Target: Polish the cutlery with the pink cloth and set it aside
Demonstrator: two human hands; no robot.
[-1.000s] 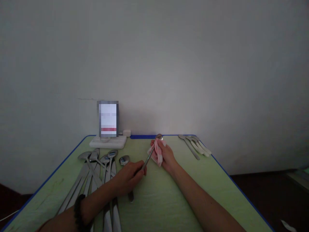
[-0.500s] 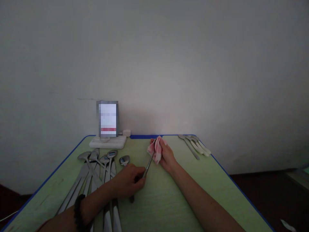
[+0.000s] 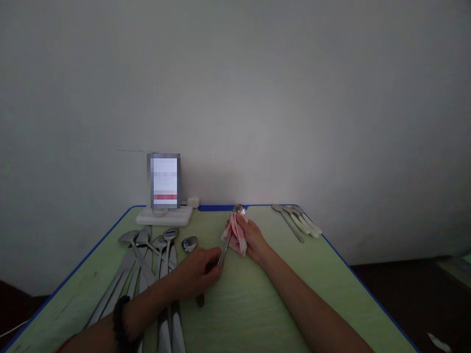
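My left hand (image 3: 201,272) is closed on the handle end of a metal spoon (image 3: 239,209), which slants up and away over the table. A pink cloth (image 3: 235,236) is wrapped around the spoon's neck, pinched there by the closed fingers of my right hand (image 3: 253,238). The shiny bowl shows above the cloth. Under and beside my left forearm lies a pile of spoons and other metal cutlery (image 3: 138,267). One more spoon (image 3: 190,243) lies just behind my left hand, its middle hidden by that hand.
A lit screen (image 3: 165,181) stands on a white base (image 3: 164,215) at the table's back left, near a white plug (image 3: 193,202). Several spoons, some with pale handles (image 3: 302,223), lie at the back right. The green table (image 3: 235,323) has a blue edge and meets a wall.
The cloth and my right hand have slid down the spoon from its bowl to its neck. The bowl, covered before, now shows. My left hand has barely moved.
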